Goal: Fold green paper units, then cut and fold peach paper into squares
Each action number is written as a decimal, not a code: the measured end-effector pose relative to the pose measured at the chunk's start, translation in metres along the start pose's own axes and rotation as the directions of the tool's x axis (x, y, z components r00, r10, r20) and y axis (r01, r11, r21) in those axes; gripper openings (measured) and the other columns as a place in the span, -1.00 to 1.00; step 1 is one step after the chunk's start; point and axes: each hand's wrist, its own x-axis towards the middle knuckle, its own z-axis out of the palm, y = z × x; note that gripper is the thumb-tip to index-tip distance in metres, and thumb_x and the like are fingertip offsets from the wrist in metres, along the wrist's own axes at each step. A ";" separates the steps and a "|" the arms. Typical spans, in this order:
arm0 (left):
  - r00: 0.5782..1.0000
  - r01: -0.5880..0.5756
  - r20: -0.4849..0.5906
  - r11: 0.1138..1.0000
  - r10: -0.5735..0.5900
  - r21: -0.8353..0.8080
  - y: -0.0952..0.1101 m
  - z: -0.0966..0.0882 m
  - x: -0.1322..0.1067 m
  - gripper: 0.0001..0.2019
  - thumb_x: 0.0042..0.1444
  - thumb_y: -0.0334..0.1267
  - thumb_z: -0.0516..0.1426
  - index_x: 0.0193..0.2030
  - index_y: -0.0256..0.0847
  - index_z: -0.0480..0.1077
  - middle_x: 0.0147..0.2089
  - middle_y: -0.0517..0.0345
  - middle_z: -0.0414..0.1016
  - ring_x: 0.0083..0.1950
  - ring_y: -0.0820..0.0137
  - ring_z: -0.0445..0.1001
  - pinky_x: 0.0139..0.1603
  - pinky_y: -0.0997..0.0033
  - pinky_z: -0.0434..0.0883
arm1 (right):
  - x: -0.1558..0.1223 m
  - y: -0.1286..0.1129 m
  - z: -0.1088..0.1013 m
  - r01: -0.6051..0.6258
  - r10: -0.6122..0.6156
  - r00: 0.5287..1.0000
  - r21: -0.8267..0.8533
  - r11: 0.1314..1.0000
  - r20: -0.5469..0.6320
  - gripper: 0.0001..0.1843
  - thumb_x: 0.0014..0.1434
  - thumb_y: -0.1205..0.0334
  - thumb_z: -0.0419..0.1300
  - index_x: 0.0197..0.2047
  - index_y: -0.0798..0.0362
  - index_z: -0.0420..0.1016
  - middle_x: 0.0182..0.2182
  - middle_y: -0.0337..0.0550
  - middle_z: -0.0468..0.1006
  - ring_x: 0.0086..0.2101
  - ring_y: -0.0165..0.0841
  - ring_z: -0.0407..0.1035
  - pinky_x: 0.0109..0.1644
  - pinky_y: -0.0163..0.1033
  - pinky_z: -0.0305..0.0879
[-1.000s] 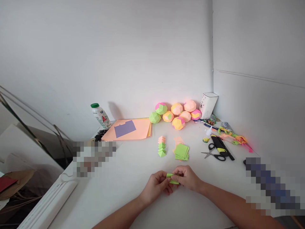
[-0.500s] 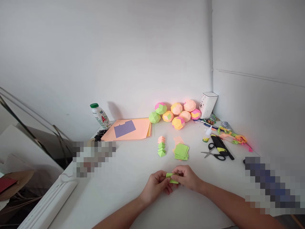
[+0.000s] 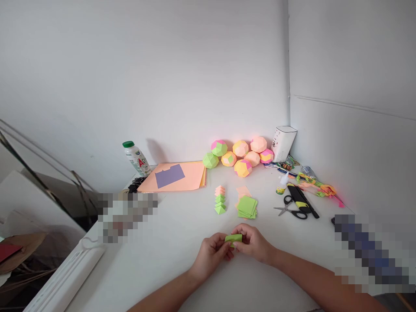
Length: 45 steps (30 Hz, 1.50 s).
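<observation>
Between my two hands is a small piece of green paper (image 3: 234,238), folded, its lower part hidden by my fingers. My left hand (image 3: 211,255) pinches its left end. The right end is gripped by my right hand (image 3: 255,243), thumb in front and fingers behind. Just beyond my hands lies a stack of green paper squares (image 3: 247,206), with pink squares (image 3: 243,190) partly under it. To the left of the stack stands a row of folded paper pieces (image 3: 220,200), pink at the back and green at the front.
Faceted paper balls (image 3: 240,149) sit against the wall. Scissors (image 3: 289,209), a black cutter (image 3: 302,200) and a glue bottle (image 3: 282,183) lie or stand at right. Peach sheets (image 3: 195,177) carry a purple piece (image 3: 169,175), beside a white bottle (image 3: 138,158). A white power strip (image 3: 74,277) lies left.
The green paper has turned in my fingers and shows more of its upper edge. My right thumb has shifted lower and to the left on it.
</observation>
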 end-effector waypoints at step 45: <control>0.994 -0.001 -0.104 0.987 0.018 0.161 0.005 -0.005 -0.001 -0.55 0.04 0.22 0.07 -0.47 -0.18 0.19 -0.55 0.20 0.44 -0.65 0.52 0.29 -0.63 0.53 0.13 | 0.009 0.002 -0.027 0.030 -0.045 0.992 -0.122 0.992 -0.119 -0.58 -0.03 0.39 0.19 -0.07 0.02 0.22 -0.47 -0.35 0.35 -0.48 -0.48 0.23 -0.39 -0.33 0.16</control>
